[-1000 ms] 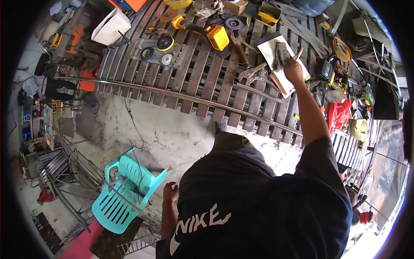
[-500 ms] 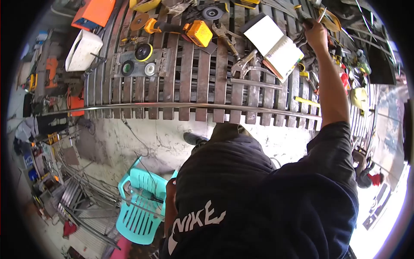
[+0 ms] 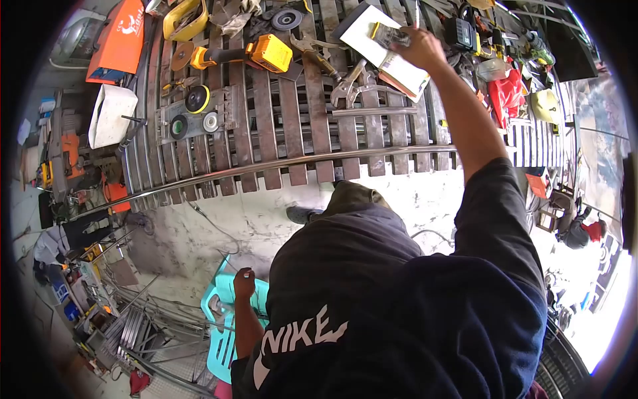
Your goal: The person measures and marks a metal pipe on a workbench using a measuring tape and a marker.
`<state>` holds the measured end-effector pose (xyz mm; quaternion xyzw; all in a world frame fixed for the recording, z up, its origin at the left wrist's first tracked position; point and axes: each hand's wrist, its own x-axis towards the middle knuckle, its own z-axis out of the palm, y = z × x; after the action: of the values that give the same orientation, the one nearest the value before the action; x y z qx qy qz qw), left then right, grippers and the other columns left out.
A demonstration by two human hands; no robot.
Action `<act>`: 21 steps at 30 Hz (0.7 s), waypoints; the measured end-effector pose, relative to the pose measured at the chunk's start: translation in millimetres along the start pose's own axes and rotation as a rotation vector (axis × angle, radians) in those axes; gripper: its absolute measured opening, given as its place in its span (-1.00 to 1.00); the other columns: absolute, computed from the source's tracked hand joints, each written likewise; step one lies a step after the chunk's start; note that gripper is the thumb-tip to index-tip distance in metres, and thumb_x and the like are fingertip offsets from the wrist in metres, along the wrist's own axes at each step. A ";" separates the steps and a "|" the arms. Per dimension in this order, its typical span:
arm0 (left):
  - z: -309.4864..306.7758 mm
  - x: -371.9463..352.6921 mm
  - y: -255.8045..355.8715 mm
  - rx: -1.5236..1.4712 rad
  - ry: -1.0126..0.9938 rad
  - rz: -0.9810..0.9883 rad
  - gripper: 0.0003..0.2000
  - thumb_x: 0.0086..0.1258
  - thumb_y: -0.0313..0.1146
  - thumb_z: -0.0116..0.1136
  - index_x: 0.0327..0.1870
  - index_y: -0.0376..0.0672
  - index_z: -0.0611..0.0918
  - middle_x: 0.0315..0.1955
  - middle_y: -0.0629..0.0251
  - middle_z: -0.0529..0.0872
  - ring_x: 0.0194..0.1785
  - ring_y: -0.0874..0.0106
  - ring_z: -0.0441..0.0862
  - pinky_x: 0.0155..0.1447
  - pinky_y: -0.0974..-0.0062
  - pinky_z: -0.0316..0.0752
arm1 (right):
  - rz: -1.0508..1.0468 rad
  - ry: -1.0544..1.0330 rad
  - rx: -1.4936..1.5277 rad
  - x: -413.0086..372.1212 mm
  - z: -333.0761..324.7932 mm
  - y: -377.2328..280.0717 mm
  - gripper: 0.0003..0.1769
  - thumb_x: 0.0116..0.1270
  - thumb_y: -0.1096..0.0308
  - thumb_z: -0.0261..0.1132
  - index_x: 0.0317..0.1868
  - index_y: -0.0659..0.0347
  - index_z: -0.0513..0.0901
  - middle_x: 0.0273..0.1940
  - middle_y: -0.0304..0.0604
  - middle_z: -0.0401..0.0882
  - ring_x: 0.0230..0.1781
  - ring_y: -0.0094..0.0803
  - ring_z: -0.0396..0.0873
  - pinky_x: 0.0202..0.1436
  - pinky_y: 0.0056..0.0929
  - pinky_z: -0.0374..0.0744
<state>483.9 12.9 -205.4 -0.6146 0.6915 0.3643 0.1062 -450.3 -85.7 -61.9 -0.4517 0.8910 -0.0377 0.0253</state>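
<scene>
My right hand point(image 3: 424, 50) is over the open notebook point(image 3: 362, 30) on the slatted metal bench point(image 3: 286, 126). Its fingers are closed on a dark flat object with a yellow edge point(image 3: 387, 35), whose kind I cannot make out. A thin white pen-like stick point(image 3: 417, 13) rises from the same hand. Below the notebook lie locking pliers point(image 3: 319, 58) and a large adjustable wrench point(image 3: 347, 85). My left hand point(image 3: 244, 284) hangs at my side, in front of the turquoise plastic chair point(image 3: 222, 352). Its fingers are curled closed, and anything inside them is hidden.
A yellow angle grinder point(image 3: 269, 53) and several discs lie on the bench's left half. A long metal tube point(image 3: 292, 159) runs along its front edge. Tools and a red cloth point(image 3: 506, 96) crowd the right. Metal bars point(image 3: 136, 332) lie behind the chair.
My right hand has moved left from the cluttered tools to the notebook, with the dark yellow-edged object now in it. My left hand has come into fuller view beside the chair.
</scene>
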 end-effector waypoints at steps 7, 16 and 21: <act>-1.0 -12.4 81.4 -0.054 -0.106 -0.080 -0.70 0.54 -0.27 0.34 0.15 -0.24 0.79 0.11 -0.05 0.85 0.14 0.01 0.85 0.23 0.16 0.73 | 0.144 -0.075 0.076 -17.2 53.5 -61.7 0.51 -0.01 -0.56 0.62 0.69 0.38 0.27 0.66 0.42 0.26 0.73 0.54 0.09 0.53 0.60 0.43; 9.3 -15.9 106.9 0.056 -0.232 -0.090 -0.67 0.54 -0.21 0.33 0.17 -0.21 0.80 0.10 -0.09 0.86 0.20 -0.06 0.81 0.28 0.13 0.69 | -0.055 -0.225 -0.174 3.2 55.7 -44.3 -0.03 0.47 0.02 0.27 0.68 0.54 0.24 0.52 0.57 0.41 0.51 0.70 0.39 0.39 0.53 0.60; 6.3 -20.6 99.6 0.021 -0.072 -0.107 -0.68 0.50 -0.23 0.36 0.15 -0.21 0.81 0.07 -0.07 0.87 0.17 -0.08 0.82 0.27 0.10 0.69 | -0.556 -0.087 -0.658 122.0 80.5 85.7 -0.65 0.27 0.26 0.40 -0.05 0.35 0.83 -0.22 0.29 0.82 -0.22 0.11 0.88 -0.10 -0.07 0.85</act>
<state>394.3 30.6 -160.4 -0.6362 0.6571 0.3727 0.1568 -584.8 -137.3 -151.1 -0.6597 0.6981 0.2619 -0.0936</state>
